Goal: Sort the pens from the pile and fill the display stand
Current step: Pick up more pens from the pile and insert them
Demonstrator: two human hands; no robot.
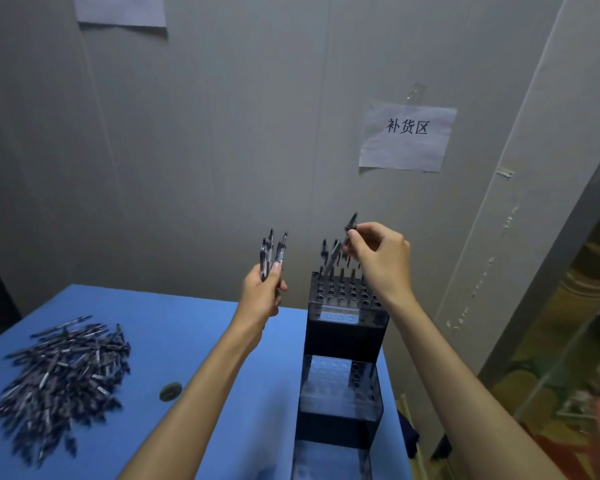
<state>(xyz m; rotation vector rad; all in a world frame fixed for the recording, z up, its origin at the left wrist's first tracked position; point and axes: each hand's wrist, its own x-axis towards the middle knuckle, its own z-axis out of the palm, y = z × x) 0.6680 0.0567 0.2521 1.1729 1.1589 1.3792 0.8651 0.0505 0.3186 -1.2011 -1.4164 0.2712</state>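
A dark stepped display stand (343, 341) with rows of holes rises at the right edge of the blue table (187, 327). Several pens (342, 271) stand in its top tier's back rows. My right hand (381, 254) pinches one dark pen (340, 245) near its upper end, tilted, with its lower tip at the top tier's back left holes. My left hand (262, 294) grips a small bunch of pens (272, 252) upright, left of the stand. A large pile of dark pens (59, 375) lies at the table's left.
A small round dark disc (170, 390) lies on the table between the pile and my left forearm. The grey wall behind carries a paper sign (407, 136). The table's right edge runs just past the stand, with clutter on the floor beyond.
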